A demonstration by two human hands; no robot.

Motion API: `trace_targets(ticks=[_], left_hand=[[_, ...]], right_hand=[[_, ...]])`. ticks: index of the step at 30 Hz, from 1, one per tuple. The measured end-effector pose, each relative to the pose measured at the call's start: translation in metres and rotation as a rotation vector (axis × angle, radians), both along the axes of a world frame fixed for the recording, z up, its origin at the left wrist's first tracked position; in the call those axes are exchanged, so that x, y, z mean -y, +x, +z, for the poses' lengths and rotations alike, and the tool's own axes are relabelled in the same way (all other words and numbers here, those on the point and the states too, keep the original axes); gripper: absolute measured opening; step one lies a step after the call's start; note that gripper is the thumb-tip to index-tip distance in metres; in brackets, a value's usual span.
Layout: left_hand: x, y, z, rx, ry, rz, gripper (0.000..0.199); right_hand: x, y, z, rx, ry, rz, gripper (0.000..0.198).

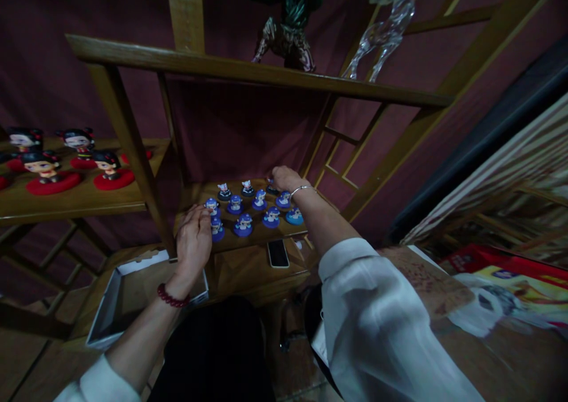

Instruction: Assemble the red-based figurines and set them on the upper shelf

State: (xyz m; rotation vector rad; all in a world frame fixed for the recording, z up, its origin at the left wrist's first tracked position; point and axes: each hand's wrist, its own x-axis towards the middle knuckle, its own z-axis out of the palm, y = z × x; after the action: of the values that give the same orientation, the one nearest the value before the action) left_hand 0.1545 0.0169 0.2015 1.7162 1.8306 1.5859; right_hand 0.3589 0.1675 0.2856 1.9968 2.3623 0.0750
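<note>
Small figurines on round blue bases stand in rows on the wooden shelf, among them a front figurine [243, 225] and a middle one [260, 200]. Behind them are two white-headed figurines on black bases, the left [224, 191] and the right [247, 188]. My right hand [286, 180] is closed over a dark-based figurine [270, 187] at the back right, which its fingers partly hide. At the left end of the rows, my left hand [195, 234] has its fingers stretched out, close to a blue figurine [212, 206]; whether they touch is unclear.
A phone [278, 253] lies at the front on a lower ledge. An open box [103, 313] is at lower left. Red-based figurines [53, 180] stand on the left shelf. Overhead, a shelf board [266, 73] carries a green statue [290, 23] and a clear horse [386, 32].
</note>
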Motion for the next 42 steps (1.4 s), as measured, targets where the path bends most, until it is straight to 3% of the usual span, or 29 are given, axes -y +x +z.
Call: trace_targets(ticks=[10,33,42], left_hand=[[-0.001,0.0,-0.002,0.004,0.001,0.01,0.04],[-0.001,0.0,0.0,0.002,-0.007,0.003,0.044],[0.001,0.0,0.001,0.012,-0.011,0.002,0.049]], right_hand=[[-0.002,0.0,-0.004,-0.007,0.032,-0.003,0.032],[-0.006,-0.004,-0.007,-0.039,0.015,0.01,0.034],[-0.002,0.03,0.007,-0.053,0.081,-0.077,0.04]])
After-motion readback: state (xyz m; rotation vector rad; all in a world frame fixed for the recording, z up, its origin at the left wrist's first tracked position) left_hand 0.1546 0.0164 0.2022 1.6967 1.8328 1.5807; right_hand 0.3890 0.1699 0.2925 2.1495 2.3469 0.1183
